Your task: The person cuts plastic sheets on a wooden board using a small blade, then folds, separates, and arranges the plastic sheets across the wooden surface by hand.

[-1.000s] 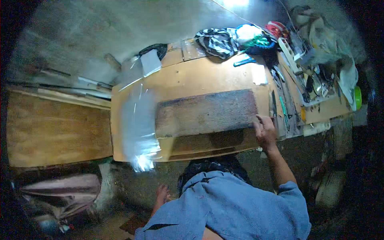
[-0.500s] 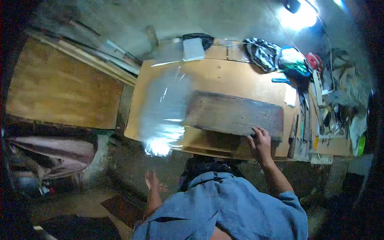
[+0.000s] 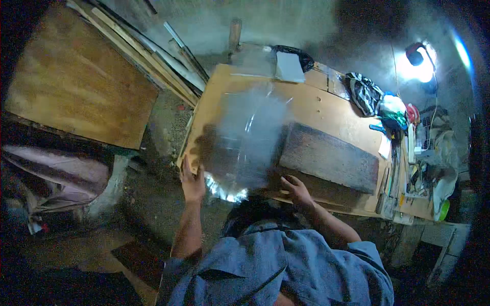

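A clear plastic sheet (image 3: 250,135), shiny and blurred in parts, lies over the left part of the wooden worktable (image 3: 326,97). My left hand (image 3: 192,182) is at the table's front left corner, beside the sheet's near edge, with fingers spread. A dark shadow of a hand falls on the table above it. My right hand (image 3: 296,191) is by the front edge, between the sheet and a long weathered wooden board (image 3: 332,158). Its fingers are loosely bent and apart, and I see nothing in them. Whether either hand touches the plastic is unclear.
Another plywood panel (image 3: 81,76) stands at the left, with long wooden strips (image 3: 148,56) behind it. Along the back and right are a white block-like item (image 3: 290,67), a striped bag (image 3: 363,94), a bright lamp (image 3: 421,61) and several tools. Pinkish cloth (image 3: 61,171) hangs lower left.
My left hand has risen from below the table to its front left corner. My right hand has left the wooden board and moved left toward the plastic sheet. The view has tilted.
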### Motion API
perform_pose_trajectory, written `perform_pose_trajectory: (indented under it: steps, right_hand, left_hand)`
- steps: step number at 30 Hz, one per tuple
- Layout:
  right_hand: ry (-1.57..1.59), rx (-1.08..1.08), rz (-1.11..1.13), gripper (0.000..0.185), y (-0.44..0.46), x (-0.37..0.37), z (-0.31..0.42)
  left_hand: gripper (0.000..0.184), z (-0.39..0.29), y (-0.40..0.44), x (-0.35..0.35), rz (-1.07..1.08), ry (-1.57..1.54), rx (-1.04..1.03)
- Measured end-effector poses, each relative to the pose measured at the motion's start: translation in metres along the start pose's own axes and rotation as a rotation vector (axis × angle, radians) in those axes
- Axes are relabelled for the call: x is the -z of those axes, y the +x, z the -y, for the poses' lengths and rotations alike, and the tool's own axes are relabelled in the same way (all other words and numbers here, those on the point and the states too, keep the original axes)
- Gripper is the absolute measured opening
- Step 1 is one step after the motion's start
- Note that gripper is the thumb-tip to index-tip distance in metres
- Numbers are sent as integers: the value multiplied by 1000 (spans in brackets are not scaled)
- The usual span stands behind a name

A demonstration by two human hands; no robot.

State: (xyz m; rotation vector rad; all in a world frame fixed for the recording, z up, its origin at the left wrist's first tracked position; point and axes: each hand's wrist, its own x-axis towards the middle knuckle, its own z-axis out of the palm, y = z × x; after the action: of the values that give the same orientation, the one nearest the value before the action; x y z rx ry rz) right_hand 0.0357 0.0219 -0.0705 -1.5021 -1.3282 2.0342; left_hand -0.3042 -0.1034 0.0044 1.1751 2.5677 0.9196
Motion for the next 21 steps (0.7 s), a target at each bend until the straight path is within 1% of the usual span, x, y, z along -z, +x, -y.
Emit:
perform_pose_trajectory:
  steps: [1, 2, 3, 5, 6, 8, 9, 10, 11, 12, 13, 14, 15, 16, 17, 18, 19, 20, 21]
  right_hand:
    - [4, 8, 4, 43, 9, -9, 0]
    - [8, 17, 9, 43, 19, -18, 1]
    - [-82, -30, -23, 41, 25, -25, 5]
    - [-173, -74, -66, 38, 28, -43, 13]
    - [73, -59, -104, 35, 27, -53, 17]
    - [319, -39, -153, 31, 42, -57, -4]
    - [214, 80, -194, 29, 72, -48, -44]
    - [162, 141, -217, 29, 82, -45, -54]
    - [109, 200, -244, 28, 91, -43, -62]
    - [13, 56, -272, 28, 92, -44, -57]
    - [-32, -17, -292, 28, 90, -46, -53]
    - [-76, -91, -307, 28, 89, -48, -50]
    - [334, -35, -175, 29, 85, -54, -45]
    - [539, 2, -111, 29, 78, -60, -37]
    - [745, 26, -41, 29, 71, -66, -29]
    - [438, 3, -162, 30, 59, -74, -10]
    - [129, -21, -276, 32, 46, -79, 6]
    - [134, -23, -283, 32, 32, -81, 19]
    - [-9, 37, -330, 34, 20, -83, 31]
  left_hand:
    - [68, 2, 10, -1, 59, 49, 11]
    - [68, 20, 20, -12, 61, 42, 9]
    - [70, 51, 31, -36, 48, 97, -132]
    - [73, 56, 48, -48, 94, 229, -235]
    - [74, 59, 57, -54, 112, 293, -289]
    - [74, 22, 69, -41, 262, 22, -30]
    - [75, 26, 71, -52, 268, -88, -23]
    - [75, 32, 74, -63, 274, -94, -32]
    - [75, 37, 75, -72, 256, -121, -91]
    - [75, 37, 77, -78, 238, -146, -151]
    - [73, 10, 76, -49, 290, -82, -190]
    - [73, 11, 77, -55, 295, -85, -198]
    - [71, 17, 75, -64, 282, -208, -238]
    - [70, 9, 76, -61, 268, -331, -275]
    - [68, 1, 71, -57, 316, -460, -192]
    - [68, 6, 72, -60, 325, -461, -196]
    - [70, 15, 72, -66, 310, -381, -238]
    - [72, 22, 70, -71, 295, -301, -281]
    - [72, 25, 69, -73, 301, -303, -286]
